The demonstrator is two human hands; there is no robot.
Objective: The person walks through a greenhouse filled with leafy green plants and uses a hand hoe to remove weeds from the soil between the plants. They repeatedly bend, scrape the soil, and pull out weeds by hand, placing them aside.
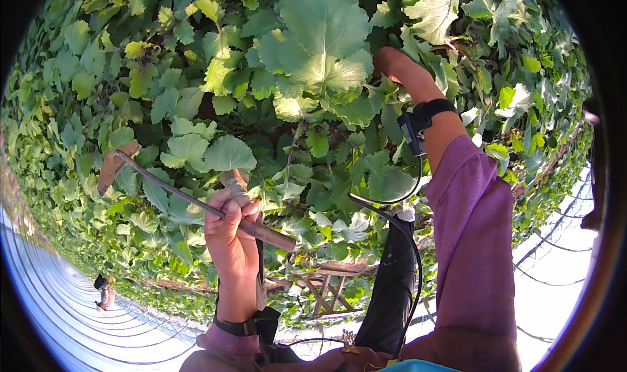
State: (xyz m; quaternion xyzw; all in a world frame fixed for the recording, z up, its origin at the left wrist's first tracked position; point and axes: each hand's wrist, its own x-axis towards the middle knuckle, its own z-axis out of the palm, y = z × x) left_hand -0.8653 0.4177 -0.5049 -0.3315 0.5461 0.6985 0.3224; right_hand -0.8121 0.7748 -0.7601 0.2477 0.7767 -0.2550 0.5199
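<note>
My left hand (pixel 232 225) is closed around the wooden handle of a small hand hoe (pixel 205 206). Its curved metal neck runs up and left to a rusty, soil-coloured blade (pixel 115 166) over the leaves. The same hand also has a small pale object (pixel 236 185) at its fingertips; what it is cannot be told. My right arm reaches forward into the leafy green plants, and my right hand (pixel 389 62) is partly covered by leaves beside a large lobed leaf (pixel 323 44). Its fingers are hidden, so any hold is not visible.
Dense leafy crop (pixel 186 98) surrounds both hands. A small wooden stool or frame (pixel 329 293) stands near my legs. A black cable (pixel 414 240) runs from the device on my right wrist (pixel 416 127). Another person (pixel 105 293) is far off at lower left, beneath curved greenhouse hoops.
</note>
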